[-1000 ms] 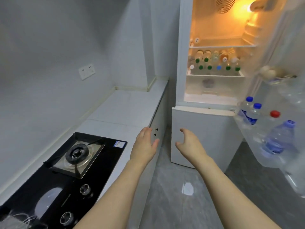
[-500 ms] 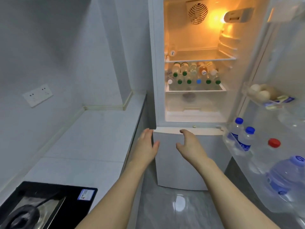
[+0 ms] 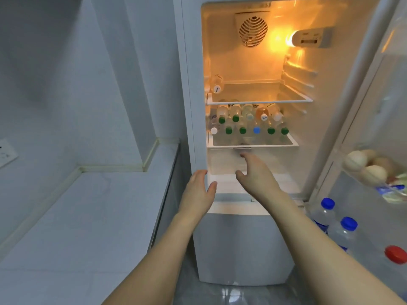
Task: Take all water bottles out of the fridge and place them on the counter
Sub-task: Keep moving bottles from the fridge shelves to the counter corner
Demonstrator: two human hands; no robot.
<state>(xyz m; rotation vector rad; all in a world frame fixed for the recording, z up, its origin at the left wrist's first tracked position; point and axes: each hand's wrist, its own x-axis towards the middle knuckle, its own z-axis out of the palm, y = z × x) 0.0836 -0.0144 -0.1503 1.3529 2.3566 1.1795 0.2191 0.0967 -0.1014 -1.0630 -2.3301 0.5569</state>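
The white fridge stands open and lit inside. Several clear water bottles lie stacked on the middle shelf, caps facing out, mostly green, one blue, some white. One more bottle lies at the left of the upper shelf. The open door on the right holds two blue-capped bottles and a red-capped bottle. My left hand hovers open by the fridge's left frame. My right hand reaches, open and empty, just below the stacked bottles, in front of the crisper drawer. The white counter lies to the left.
A door tray at the right holds eggs. The closed lower freezer door is under my arms. A wall socket sits on the left wall. A grey glossy floor lies below.
The view has closed in on the fridge. Both hands have risen and moved forward; my right hand is now inside the fridge opening below the bottle shelf. The stove has left view.
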